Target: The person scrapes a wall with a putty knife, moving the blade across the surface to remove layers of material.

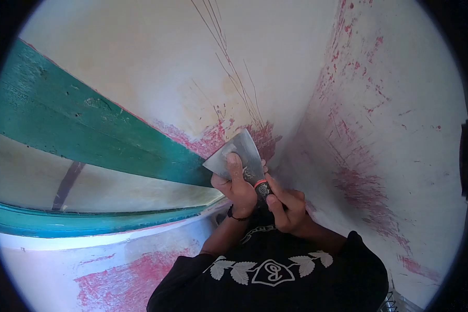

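Closest to me is the person's black shirt (322, 283), with a pale print (273, 272) of leaves around a framed emblem. Just beyond it, both hands are on a broad scraper (239, 158). The right hand (292, 209) is curled round its dark handle (263, 193), which has an orange-red edge near the blade, the thumb lying along it. The left hand (240, 193), a dark bracelet (236, 214) at its wrist, has the blade in its grasp, the thumb flat on the upper face; I can't make out all its fingers behind the metal. The scraper lies tilted, its wide edge up and to the left, one corner by the end of a green band (88, 122); whether it touches there I cannot tell. Whitish residue dots the blade near the handle. Off to the left, below the green band, runs a pale strip (125, 182) crossed by a dark stripe (67, 184), then a turquoise band (88, 222), and under that a wall with a scuffed red patch (125, 283). Past the blade, a pale wall (140, 57) shows reddish smears at its foot and thin dark lines (233, 67) running upward. It meets the right-hand wall (416, 140), also streaked and flecked with red.
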The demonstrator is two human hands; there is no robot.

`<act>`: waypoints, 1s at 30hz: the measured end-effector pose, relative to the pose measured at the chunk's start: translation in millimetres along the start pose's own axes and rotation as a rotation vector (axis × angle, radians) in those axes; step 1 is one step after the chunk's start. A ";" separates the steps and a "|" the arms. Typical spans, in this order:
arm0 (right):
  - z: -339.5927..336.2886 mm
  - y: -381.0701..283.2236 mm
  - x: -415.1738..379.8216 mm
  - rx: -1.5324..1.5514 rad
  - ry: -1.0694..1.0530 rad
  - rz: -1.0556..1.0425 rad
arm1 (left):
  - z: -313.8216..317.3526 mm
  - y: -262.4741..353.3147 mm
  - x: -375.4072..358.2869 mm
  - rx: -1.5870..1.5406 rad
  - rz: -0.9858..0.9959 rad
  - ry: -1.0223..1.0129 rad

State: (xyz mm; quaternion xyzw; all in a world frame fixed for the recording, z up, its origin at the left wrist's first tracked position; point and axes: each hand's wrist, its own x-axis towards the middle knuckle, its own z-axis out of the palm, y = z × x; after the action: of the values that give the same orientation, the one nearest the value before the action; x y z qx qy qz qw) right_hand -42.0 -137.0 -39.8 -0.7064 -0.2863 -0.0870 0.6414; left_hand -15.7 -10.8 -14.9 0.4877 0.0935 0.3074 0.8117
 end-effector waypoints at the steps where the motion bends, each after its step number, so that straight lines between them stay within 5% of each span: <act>1: 1.3 -0.3 0.6 -0.008 0.002 -0.001 | -0.5 -1.5 0.9 0.010 0.006 0.011; 12: 0.9 2.1 17.8 0.043 0.034 -0.076 | 15.7 18.6 14.5 0.042 0.142 -0.038; 21: -6.0 5.4 -6.1 -0.022 -0.015 0.010 | -1.2 -13.1 -0.8 0.079 0.026 0.062; 30: -4.5 -0.9 12.1 0.078 0.006 0.025 | 16.2 7.0 17.5 0.157 0.207 0.036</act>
State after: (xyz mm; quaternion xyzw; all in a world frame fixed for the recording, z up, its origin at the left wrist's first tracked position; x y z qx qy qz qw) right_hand -31.4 -137.7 -32.4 -0.6842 -0.2789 -0.0700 0.6702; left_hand 2.6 -10.0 1.8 0.5513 0.0808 0.3899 0.7332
